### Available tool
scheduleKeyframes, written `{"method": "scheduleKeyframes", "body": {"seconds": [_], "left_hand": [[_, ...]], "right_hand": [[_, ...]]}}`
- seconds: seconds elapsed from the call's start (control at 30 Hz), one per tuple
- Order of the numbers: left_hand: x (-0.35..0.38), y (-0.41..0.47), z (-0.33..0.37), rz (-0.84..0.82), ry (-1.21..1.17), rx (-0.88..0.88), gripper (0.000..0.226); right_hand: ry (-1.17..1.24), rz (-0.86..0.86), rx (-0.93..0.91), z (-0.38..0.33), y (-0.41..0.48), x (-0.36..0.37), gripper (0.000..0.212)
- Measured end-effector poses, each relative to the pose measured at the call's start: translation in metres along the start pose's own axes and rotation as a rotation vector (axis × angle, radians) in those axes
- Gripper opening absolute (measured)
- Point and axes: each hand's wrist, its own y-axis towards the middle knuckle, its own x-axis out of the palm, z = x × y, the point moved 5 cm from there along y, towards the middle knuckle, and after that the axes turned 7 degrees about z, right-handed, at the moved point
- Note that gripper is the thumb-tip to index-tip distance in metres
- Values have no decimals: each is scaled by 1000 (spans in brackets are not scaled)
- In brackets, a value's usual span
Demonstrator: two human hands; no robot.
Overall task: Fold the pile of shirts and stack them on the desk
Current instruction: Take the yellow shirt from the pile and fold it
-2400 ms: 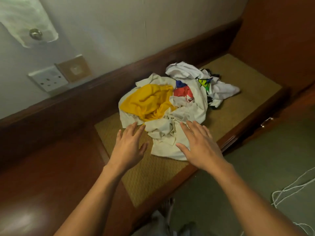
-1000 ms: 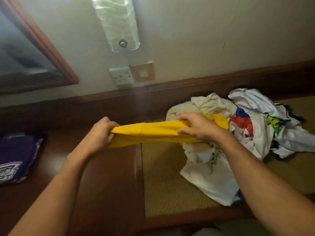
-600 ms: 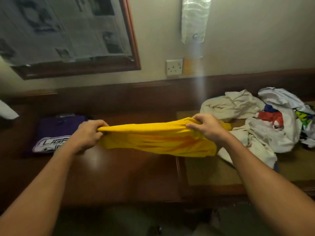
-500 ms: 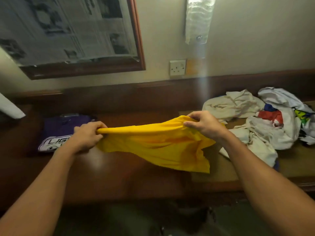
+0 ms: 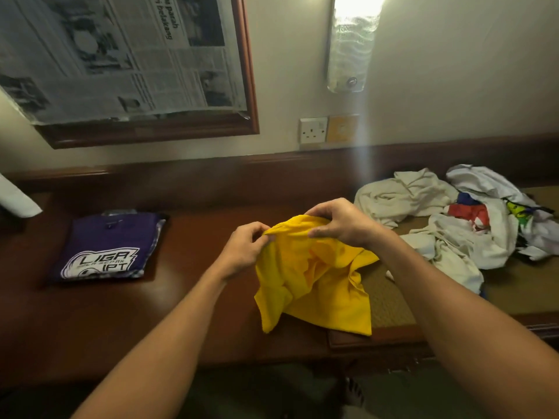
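We are seeing the two hands coming close together. Half a second ago they were holding the yellow shirt (image 5: 314, 285) stretched wide; now the left hand (image 5: 245, 249) is pinching its upper edge and the right hand (image 5: 338, 223) is gripping the bunched cloth just beside it. The shirt is hanging crumpled in the middle, over the near part of the surface (image 5: 193, 297). We are judging that the hands are searching for a better hold, so the folding of this shirt is not yet beginning. The pile of shirts (image 5: 462, 225) is waiting at the far right, and a folded purple shirt (image 5: 106, 246) is lying at the left.

The right fingertips are hiding in the cloth, so we cannot tell which part they are holding. A checked edge is showing under the purple shirt, but we cannot say what it is.
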Motion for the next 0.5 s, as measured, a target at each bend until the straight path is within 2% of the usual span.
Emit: {"method": "scheduleKeyframes", "body": {"seconds": [0.07,0.1,0.17,0.23,0.27,0.33,0.4,0.43,0.5], "left_hand": [[-12,4,2,-2,-19,22,10],[-18,5,7,2,-48,39,8],[-32,7,21,23,-120,55,9],[-43,8,33,39,-148,41,21],[-46,8,37,37,-136,35,25],[-48,9,43,35,-69,44,27],[-48,11,47,20,51,54,25],[-47,11,48,-2,134,65,23],[-48,13,50,-2,309,139,21]], "right_hand": [[-221,-16,17,24,4,-2,47],[-318,-20,34,37,6,0,44],[-414,44,88,64,12,0,24],[-480,159,130,84,17,-2,4],[-485,216,147,92,19,-3,8],[-278,311,234,103,24,-5,13],[74,365,362,105,24,-1,17],[211,364,399,106,25,2,19],[300,298,385,100,26,0,24]]}}
